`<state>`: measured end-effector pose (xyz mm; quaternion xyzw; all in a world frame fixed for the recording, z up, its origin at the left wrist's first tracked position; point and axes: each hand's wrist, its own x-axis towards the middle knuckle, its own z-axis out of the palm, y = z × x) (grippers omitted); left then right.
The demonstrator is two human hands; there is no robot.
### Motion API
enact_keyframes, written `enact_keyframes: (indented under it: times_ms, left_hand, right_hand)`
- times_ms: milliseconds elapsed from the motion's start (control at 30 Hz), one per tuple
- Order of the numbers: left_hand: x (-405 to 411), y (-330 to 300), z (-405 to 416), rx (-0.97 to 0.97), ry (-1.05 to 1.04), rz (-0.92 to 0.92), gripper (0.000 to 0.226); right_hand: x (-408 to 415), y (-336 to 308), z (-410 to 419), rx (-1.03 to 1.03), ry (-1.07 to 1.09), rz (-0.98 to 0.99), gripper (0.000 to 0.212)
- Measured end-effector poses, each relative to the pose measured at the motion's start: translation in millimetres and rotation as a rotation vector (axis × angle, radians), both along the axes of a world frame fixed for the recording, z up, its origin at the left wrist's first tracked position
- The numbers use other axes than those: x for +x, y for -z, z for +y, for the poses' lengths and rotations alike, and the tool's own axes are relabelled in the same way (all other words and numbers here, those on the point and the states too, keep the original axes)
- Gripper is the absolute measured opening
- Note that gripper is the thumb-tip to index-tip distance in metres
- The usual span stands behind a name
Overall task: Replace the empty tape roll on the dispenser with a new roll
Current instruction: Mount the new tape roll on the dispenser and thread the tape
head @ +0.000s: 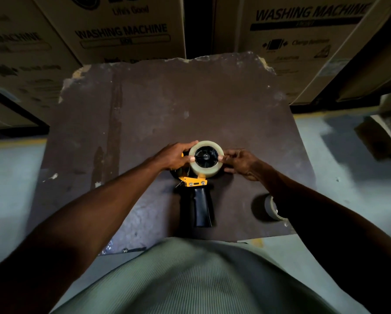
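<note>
A ribbed pale-green shirt (190, 282) fills the bottom of the view, and two bare forearms reach forward from it over a worn brown worktop (144, 105). One tape dispenser (197, 196) lies flat on the worktop, its black handle pointing back toward the person and its yellow-orange frame just beyond the handle. One new tape roll (206, 159), clear and full, sits over the dispenser's black hub, with the hub showing through its middle. The left hand (175, 156) has a closed grip on the roll's left side, thumb tip pressed on the roll's face at the inner rim and the other fingers curled round the outer edge. The right hand (241, 163) grips the right side in a mirrored way, thumb tip on the face at the inner rim, fingers bent beside and behind the roll. Whether the roll is fully seated on the hub cannot be told. A second roll, the empty tape roll (272, 208), lies on the worktop to the right of the handle, apart from the dispenser and partly hidden under the right forearm. Three cardboard boxes (124, 30) printed "WASHING MACHINE" stand behind the worktop.
</note>
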<state>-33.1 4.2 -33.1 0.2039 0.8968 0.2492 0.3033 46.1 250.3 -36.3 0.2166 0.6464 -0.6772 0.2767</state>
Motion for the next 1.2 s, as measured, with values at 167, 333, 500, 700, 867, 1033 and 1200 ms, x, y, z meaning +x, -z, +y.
enact_keyframes:
  times_ms: [167, 333, 500, 700, 867, 1033, 1200]
  left_hand:
    - [15, -5, -3, 0.115, -0.074, 0.032, 0.064]
    - [38, -7, -4, 0.16, -0.206, 0.182, 0.054]
    - [61, -8, -15, 0.167, -0.256, 0.326, 0.033]
    - [81, -11, -19, 0.124, -0.296, 0.323, 0.027]
    - [79, -13, -17, 0.129, -0.322, 0.28, 0.022]
    - [76, -17, -20, 0.151, -0.335, 0.296, 0.02]
    - [78, -14, -23, 0.151, -0.342, 0.28, 0.019]
  right_hand:
    - [-2, -3, 0, 0.0, 0.005, -0.019, 0.033]
    - [-2, -1, -2, 0.027, 0.061, -0.036, 0.034]
    - [-2, 1, -3, 0.052, 0.058, -0.033, 0.035]
    - [1, -1, -5, 0.06, 0.053, -0.02, 0.027]
    - [3, -5, -7, 0.064, 0.069, 0.015, 0.019]
    - [6, -1, -11, 0.126, 0.08, 0.076, 0.02]
    - [14, 6, -17, 0.217, 0.118, 0.214, 0.009]
